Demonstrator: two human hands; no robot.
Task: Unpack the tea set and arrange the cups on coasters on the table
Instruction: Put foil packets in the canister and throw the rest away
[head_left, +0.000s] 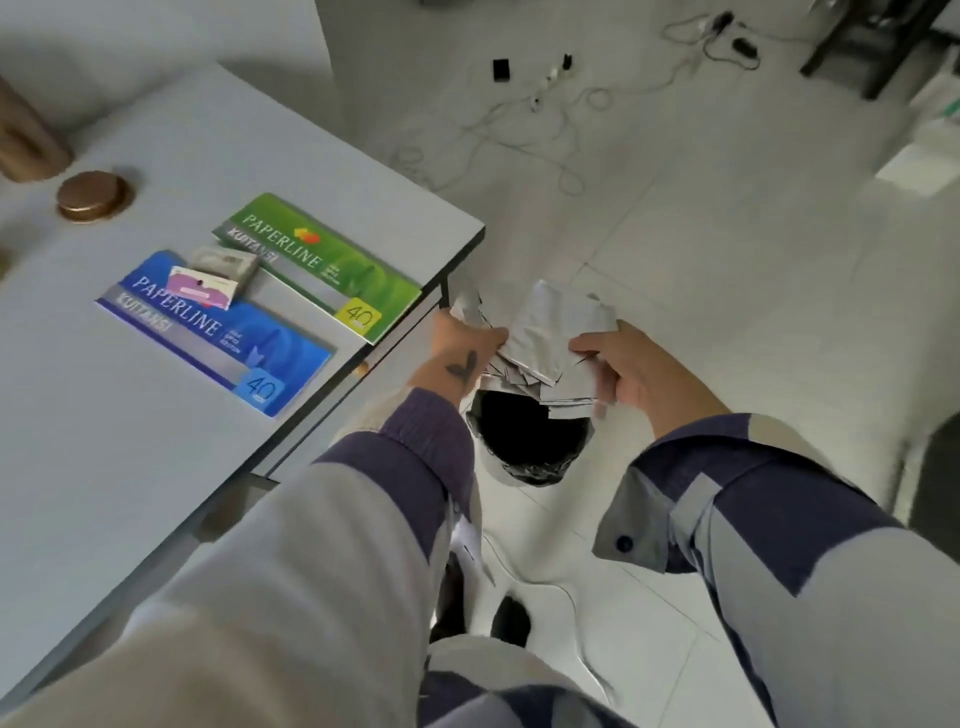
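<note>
Both hands hold a bundle of grey wrapping paper (545, 332) over a waste bin (530, 441) with a black liner on the floor, just right of the table. My left hand (462, 345) grips the bundle's left side. My right hand (623, 364) grips its right side and some lower sheets. On the grey table (104, 415) a round copper-coloured coaster (92, 196) lies at the far left. A brown object (26, 140), partly out of frame, stands behind it. No cup is in view.
A green receipt book (322, 265) and a blue receipt book (218, 332) lie on the table with two small packets (218, 273) on top. Cables and a power strip (550, 88) sprawl across the white tiled floor behind. A dark chair leg (883, 47) stands far right.
</note>
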